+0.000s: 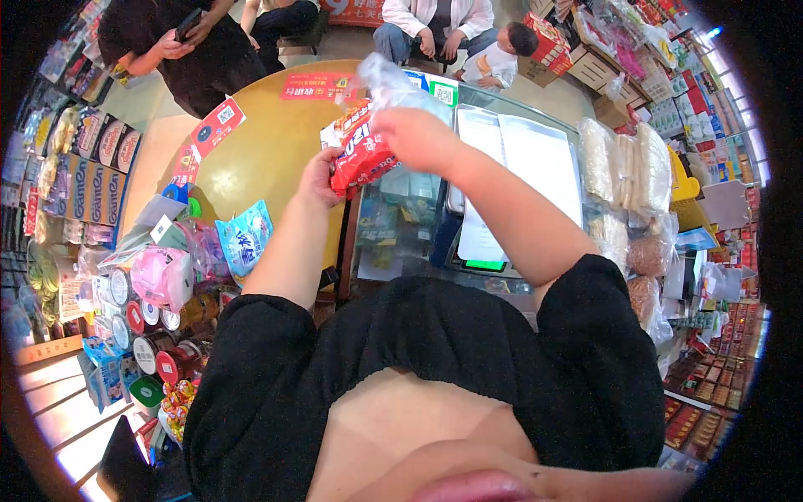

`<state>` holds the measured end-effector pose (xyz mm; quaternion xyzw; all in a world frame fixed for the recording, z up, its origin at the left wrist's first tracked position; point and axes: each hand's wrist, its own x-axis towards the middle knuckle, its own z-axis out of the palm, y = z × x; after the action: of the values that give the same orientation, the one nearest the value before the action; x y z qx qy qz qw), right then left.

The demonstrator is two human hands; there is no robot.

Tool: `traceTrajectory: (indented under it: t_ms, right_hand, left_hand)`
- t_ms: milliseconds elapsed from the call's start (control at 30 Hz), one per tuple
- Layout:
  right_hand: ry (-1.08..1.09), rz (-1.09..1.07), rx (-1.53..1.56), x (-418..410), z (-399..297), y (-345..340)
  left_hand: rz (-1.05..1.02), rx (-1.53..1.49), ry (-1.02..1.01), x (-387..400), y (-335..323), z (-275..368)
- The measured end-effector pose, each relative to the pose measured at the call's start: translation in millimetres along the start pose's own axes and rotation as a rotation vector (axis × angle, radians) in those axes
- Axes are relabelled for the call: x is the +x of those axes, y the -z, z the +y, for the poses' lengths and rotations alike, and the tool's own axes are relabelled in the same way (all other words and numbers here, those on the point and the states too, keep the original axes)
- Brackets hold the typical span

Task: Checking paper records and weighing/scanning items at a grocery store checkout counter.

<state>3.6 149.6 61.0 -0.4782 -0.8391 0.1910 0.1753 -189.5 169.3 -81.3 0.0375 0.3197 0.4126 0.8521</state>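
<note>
My left hand grips the lower left end of a red snack packet above the seam between the yellow counter and the glass counter. Blurred over the packet's upper right side is my right hand; whether its fingers hold anything cannot be told. A clear plastic bag rises just beyond that hand, crumpled, and partly covers the packet's far end. Part of a white item with dark marks shows beside the packet's upper left edge.
A yellow counter bears a light-blue packet and jars at left. White papers lie on the glass counter. Filled clear bags stand at right. Several people, one holding a phone, are beyond the counter.
</note>
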Motion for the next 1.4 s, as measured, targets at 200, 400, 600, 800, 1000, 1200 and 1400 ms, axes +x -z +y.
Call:
traceTrajectory:
  t_ms: [200,400,600,800,1000,1200,1400]
  right_hand:
    - [0.12,-0.001,-0.131,-33,-40,-13]
    - [-0.446,-0.219,1.191,-67,-54,-63]
    - [-0.721,-0.064,1.56,-73,-13,-91]
    - [-0.77,0.088,1.56,-80,-5,-69]
    - [-0.837,0.185,1.598,-90,-12,-61]
    - [-0.905,-0.014,1.441,-87,-15,-111]
    - [-1.045,-0.239,1.602,-67,-27,-108]
  left_hand:
    - [-0.014,-0.024,-0.081,-1,-8,-10]
    - [-0.054,-0.13,-0.392,-22,-40,-25]
    - [0.362,-0.213,-0.547,21,-20,-45]
    - [0.488,0.133,-0.652,-31,-53,-53]
    - [1.132,1.335,-1.217,8,20,44]
    - [0.422,1.041,-0.608,39,59,85]
    - [0.249,0.433,-0.837,-14,107,49]
